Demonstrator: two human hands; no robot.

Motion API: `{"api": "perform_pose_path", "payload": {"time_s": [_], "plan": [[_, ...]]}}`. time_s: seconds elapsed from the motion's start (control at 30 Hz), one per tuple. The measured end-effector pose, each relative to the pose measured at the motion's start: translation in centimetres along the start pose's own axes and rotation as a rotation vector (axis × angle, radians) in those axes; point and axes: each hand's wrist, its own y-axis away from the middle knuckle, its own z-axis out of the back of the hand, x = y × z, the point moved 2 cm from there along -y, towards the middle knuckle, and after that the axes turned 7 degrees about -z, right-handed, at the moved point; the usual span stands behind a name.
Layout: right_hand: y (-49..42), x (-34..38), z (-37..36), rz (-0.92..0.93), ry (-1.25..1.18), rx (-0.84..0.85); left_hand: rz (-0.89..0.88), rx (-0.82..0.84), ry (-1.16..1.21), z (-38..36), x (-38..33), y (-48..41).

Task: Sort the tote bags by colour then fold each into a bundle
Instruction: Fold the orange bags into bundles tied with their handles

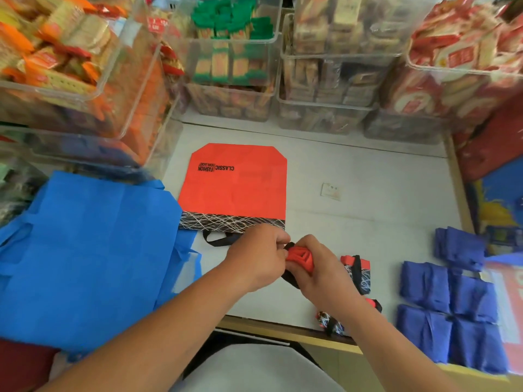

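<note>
Hands meet in the lower middle of the head view, above a grey table (368, 171). The left hand (260, 253) and the right hand (319, 267) are both curled round one small red bundle (301, 257), a rolled-up tote bag with black strap showing at its ends. The right hand wraps over it from the right, and the left hand's fingertips close on its left end. How the strap runs under the hands cannot be told.

Just above the hands, in the middle of the frame, a flat red tote bag (237, 188) lies spread on the table, its black lettering upside down to the camera. A black band with white scribbled lines runs along its near edge, and a black handle (218, 239) loops out from that edge toward the left hand.

At the left of the frame, light blue tote bags (85, 250) lie unfolded in a pile, overlapping the flat bag's left edge. Just right of the right hand a folded red bundle (358, 271) rests on the table. A third red bundle (331, 321) lies at the table's near edge, partly hidden by the right forearm. At the lower right, dark blue bundles (447, 306) lie close together in rows. A small white card (330, 191) lies right of the flat bag. Clear bins (232, 66) full of snack packets stand along the top of the frame.
</note>
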Motion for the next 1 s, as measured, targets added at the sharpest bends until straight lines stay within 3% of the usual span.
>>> {"api": "perform_pose_path", "payload": {"time_s": [0.1, 0.2, 0.27, 0.37, 0.47, 0.6, 0.77, 0.87, 1.0], "plan": [[0.6, 0.1, 1.0, 0.039, 0.212, 0.050, 0.025, -0.073, -0.185, -1.0, -1.9, 0.6], [1.2, -0.3, 1.4, 0.114, 0.397, 0.077, 0.047, -0.096, -0.132, -1.8, -2.8, 0.6], [1.6, -0.7, 2.1, 0.080, 0.235, 0.098, 0.015, -0.142, -0.048, -2.3, -3.2, 0.6], [1.8, -1.1, 3.9, -0.183, -0.275, 0.068, -0.100, -0.241, 0.149, -2.8, -3.6, 1.0], [2.2, -0.6, 5.3, -0.272, -0.483, 0.013, -0.174, -0.332, 0.184, -3.6, -2.7, 1.8], [2.8, 0.4, 5.3, -0.320, -0.695, 0.219, -0.067, -0.332, 0.453, -6.0, -2.5, 3.0], [3.4, 1.2, 4.8, -0.344, -0.757, 0.173, 0.020, -0.436, 0.719, -6.6, -2.8, 3.3], [3.6, 1.6, 4.8, -0.350, -0.767, 0.063, 0.044, -0.411, 0.876, -6.7, -3.0, 3.4], [3.7, 2.1, 4.9, -0.351, -0.755, 0.013, 0.035, -0.413, 0.928, -7.4, -3.6, 3.3]]}}
